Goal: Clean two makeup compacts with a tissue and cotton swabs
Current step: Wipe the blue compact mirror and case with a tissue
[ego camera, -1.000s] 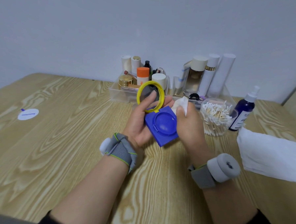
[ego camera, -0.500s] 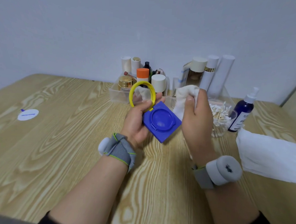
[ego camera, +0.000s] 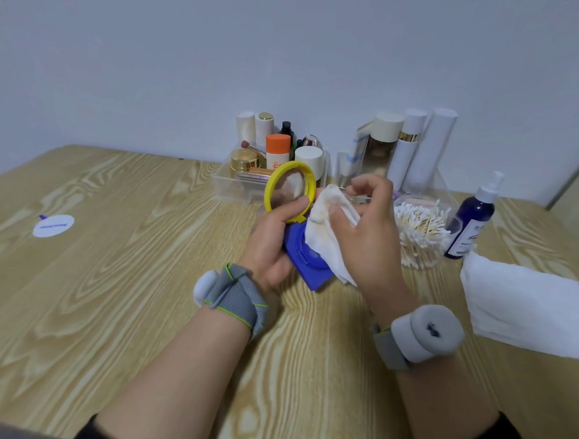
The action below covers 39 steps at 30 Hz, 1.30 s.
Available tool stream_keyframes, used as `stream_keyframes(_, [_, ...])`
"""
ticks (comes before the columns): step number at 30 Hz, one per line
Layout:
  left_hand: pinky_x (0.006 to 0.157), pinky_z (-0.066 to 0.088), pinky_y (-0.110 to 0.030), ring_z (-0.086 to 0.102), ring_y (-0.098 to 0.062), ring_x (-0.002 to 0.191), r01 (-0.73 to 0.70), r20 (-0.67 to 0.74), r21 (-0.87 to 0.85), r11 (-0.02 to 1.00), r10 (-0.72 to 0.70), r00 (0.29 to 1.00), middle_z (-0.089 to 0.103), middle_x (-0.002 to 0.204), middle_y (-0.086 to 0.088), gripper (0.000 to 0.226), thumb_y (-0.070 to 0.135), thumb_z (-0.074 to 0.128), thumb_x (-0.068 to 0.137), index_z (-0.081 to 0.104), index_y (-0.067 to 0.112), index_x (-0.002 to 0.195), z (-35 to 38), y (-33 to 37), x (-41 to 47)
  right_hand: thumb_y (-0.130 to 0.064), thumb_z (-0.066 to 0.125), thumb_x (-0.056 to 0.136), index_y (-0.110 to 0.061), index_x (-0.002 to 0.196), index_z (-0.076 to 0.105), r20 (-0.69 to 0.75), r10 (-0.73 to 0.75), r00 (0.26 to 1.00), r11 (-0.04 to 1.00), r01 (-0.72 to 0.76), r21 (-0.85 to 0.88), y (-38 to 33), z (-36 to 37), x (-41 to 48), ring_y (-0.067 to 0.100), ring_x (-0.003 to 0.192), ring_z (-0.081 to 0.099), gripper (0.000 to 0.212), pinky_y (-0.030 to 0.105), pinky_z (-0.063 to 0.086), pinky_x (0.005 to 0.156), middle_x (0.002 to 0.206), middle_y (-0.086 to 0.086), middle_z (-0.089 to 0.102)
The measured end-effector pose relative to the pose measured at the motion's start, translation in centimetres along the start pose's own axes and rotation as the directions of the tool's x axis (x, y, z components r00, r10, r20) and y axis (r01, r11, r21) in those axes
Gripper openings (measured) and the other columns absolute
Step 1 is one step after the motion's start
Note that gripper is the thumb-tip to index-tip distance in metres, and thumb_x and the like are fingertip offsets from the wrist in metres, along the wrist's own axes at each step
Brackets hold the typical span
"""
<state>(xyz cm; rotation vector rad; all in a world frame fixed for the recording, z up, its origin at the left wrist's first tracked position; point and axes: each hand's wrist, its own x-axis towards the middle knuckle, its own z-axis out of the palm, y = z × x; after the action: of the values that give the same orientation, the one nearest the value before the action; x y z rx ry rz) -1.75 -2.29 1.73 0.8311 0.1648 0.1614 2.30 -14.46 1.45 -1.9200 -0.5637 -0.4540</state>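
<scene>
Blue square plastic compact (ego camera: 307, 264) sits open in the hands above the near middle of the pale, wavy-grained wooden tabletop (ego camera: 110, 294), its round yellow-rimmed mirror lid (ego camera: 290, 185) tilted up and away. The left hand (ego camera: 273, 238), a grey fabric band (ego camera: 233, 297) at its wrist, grips the compact from the left, thumb curled against the yellow rim. The right hand (ego camera: 371, 237), wearing a band with a grey foam puck (ego camera: 419, 337), pinches a crumpled white tissue (ego camera: 324, 228), faintly beige-stained, which hangs across the blue base and hides part of its round moulded recess.

To the right lies a folded soft white cloth (ego camera: 524, 312). Beyond the right hand stands a clear round tub of wooden-stemmed cotton swabs (ego camera: 421, 233), just beside a dark blue pump bottle (ego camera: 470, 225). A round white sticker (ego camera: 53, 226) lies flat far left. Against the plain wall, a clear plastic organiser (ego camera: 229, 182) holds white cylinders, a gold jar and an orange-capped tube.
</scene>
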Motion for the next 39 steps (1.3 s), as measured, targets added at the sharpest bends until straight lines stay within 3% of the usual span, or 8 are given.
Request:
stream_keyframes(4, [0.074, 0.060, -0.031, 0.072, -0.021, 0.081, -0.011, 0.040, 0.016, 1.000, 0.011, 0.999, 0.074, 0.090, -0.012, 0.025, 0.009, 0.045, 0.098, 0.068, 0.001, 0.104, 0.0, 0.0, 0.0, -0.019, 0.057, 0.084, -0.035, 0.098, 0.045, -0.044, -0.072, 0.996, 0.996, 0.069, -0.064, 0.7, 0.5, 0.2, 0.019, 0.092, 0.058, 0.024, 0.029, 0.045, 0.077, 0.110, -0.011, 0.037])
stream_keyframes(8, [0.081, 0.059, -0.034, 0.071, -0.025, 0.090, -0.023, 0.013, -0.008, 1.000, 0.023, 1.000, 0.073, 0.102, -0.015, 0.026, 0.013, 0.049, 0.097, 0.068, 0.001, 0.110, -0.2, 0.1, 0.0, -0.016, 0.055, 0.089, -0.023, 0.099, 0.057, 0.051, -0.080, 0.996, 0.992, 0.084, -0.099, 0.6, 0.4, -0.2, 0.002, 0.089, 0.048, 0.013, 0.018, 0.037, 0.074, 0.117, -0.006, 0.043])
stream_keyframes(13, [0.084, 0.057, -0.036, 0.069, -0.025, 0.091, 0.000, -0.007, -0.086, 0.996, -0.001, 1.000, 0.069, 0.105, -0.015, 0.035, 0.023, 0.047, 0.100, 0.061, 0.001, 0.123, -0.4, 0.5, 0.1, -0.049, 0.062, 0.086, -0.027, 0.118, 0.058, 0.201, -0.050, 0.978, 0.993, 0.071, -0.099, -0.4, 0.2, -0.6, 0.003, 0.106, 0.048, 0.039, 0.024, 0.043, 0.082, 0.122, -0.014, 0.043])
stream_keyframes(22, [0.087, 0.056, -0.035, 0.069, -0.025, 0.095, -0.021, 0.006, -0.083, 0.996, 0.021, 1.000, 0.069, 0.107, -0.015, 0.037, 0.028, 0.050, 0.097, 0.062, 0.000, 0.119, -0.8, 0.0, 0.6, -0.028, 0.050, 0.097, -0.029, 0.120, 0.052, 0.142, -0.086, 0.986, 0.989, 0.101, -0.104, -0.2, 0.2, -0.4, 0.002, 0.099, 0.050, 0.023, 0.009, 0.038, 0.072, 0.117, -0.010, 0.052])
stream_keyframes(25, [0.091, 0.054, -0.038, 0.068, -0.027, 0.096, -0.010, 0.015, -0.076, 0.997, 0.011, 1.000, 0.069, 0.108, -0.016, 0.036, 0.030, 0.051, 0.097, 0.064, 0.002, 0.116, -0.8, 0.0, 0.7, -0.036, 0.061, 0.090, -0.026, 0.109, 0.054, 0.156, -0.035, 0.987, 0.994, 0.050, -0.096, 0.1, 0.5, -0.4, -0.001, 0.095, 0.049, 0.023, 0.010, 0.038, 0.072, 0.110, -0.015, 0.051])
stream_keyframes(29, [0.099, 0.049, -0.042, 0.063, -0.030, 0.106, -0.020, -0.010, -0.064, 0.998, 0.019, 1.000, 0.063, 0.121, -0.021, 0.053, 0.035, 0.060, 0.084, 0.060, -0.001, 0.123, -0.8, -0.2, 0.8, -0.022, 0.057, 0.093, -0.022, 0.107, 0.066, 0.138, -0.045, 0.989, 0.998, 0.050, -0.029, 0.4, 0.4, -0.2, 0.007, 0.100, 0.055, 0.016, 0.019, 0.044, 0.083, 0.111, -0.007, 0.057])
stream_keyframes(34, [0.080, 0.059, -0.035, 0.065, -0.024, 0.092, 0.014, -0.025, -0.126, 0.992, -0.018, 1.000, 0.060, 0.112, -0.016, 0.054, 0.036, 0.061, 0.089, 0.054, -0.002, 0.127, -0.6, 0.0, 0.5, -0.019, 0.053, 0.095, -0.022, 0.107, 0.070, 0.295, -0.171, 0.940, 0.984, 0.176, 0.007, -0.2, 0.6, -0.2, 0.010, 0.110, 0.051, 0.021, 0.025, 0.040, 0.093, 0.111, -0.006, 0.055])
stream_keyframes(39, [0.085, 0.054, -0.035, 0.061, -0.026, 0.094, -0.006, -0.017, -0.064, 0.998, 0.005, 1.000, 0.056, 0.114, -0.021, 0.064, 0.040, 0.057, 0.094, 0.047, -0.009, 0.134, -0.3, -0.1, 0.4, -0.022, 0.048, 0.096, -0.025, 0.106, 0.069, 0.305, -0.183, 0.935, 0.963, 0.232, -0.135, -0.2, 0.6, -0.1, 0.011, 0.111, 0.049, 0.023, 0.028, 0.039, 0.090, 0.112, -0.007, 0.052])
